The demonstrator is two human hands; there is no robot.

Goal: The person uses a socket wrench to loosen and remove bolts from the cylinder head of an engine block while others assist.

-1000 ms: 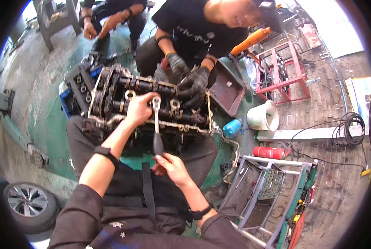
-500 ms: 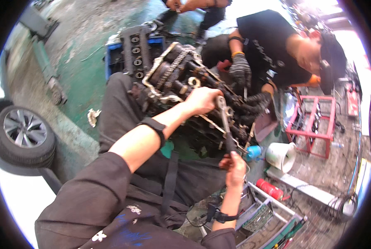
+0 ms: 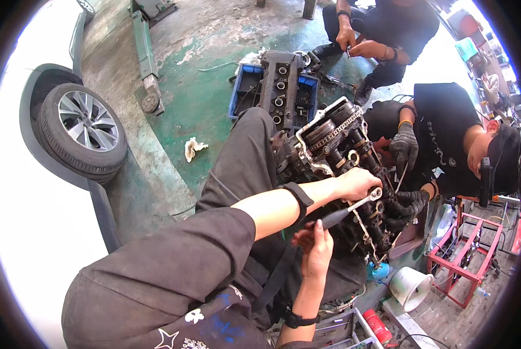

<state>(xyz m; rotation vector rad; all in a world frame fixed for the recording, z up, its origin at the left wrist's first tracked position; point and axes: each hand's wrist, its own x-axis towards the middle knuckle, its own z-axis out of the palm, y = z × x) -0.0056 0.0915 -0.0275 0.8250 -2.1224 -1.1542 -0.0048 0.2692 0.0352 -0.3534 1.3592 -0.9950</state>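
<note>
A ratchet wrench (image 3: 362,202) with a dark grip lies across the top of a greasy engine cylinder head (image 3: 330,139), where camshafts and a timing chain show. Fingers curled, my left hand (image 3: 358,184) closes around the wrench's head end; what lies under my palm is hidden. My right hand (image 3: 316,247) has its thumb on the grip's end, the other fingers bent behind it. Across the engine, a co-worker's gloved hand (image 3: 404,146) holds a thin metal rod, and their other gloved hand (image 3: 409,205) rests at the engine's far side.
A dark valve cover (image 3: 279,93) lies over a blue crate (image 3: 240,93). Further back a second person's hands (image 3: 359,47) hold something small. On the right are a white bucket (image 3: 410,289), a red metal frame (image 3: 467,256) and a red canister (image 3: 377,326). A car wheel (image 3: 86,131) stands left.
The wrench's handle has swung to the left with my right hand on it; my left hand stays at its head. The view has shifted, bringing in more of the car and the second person.
</note>
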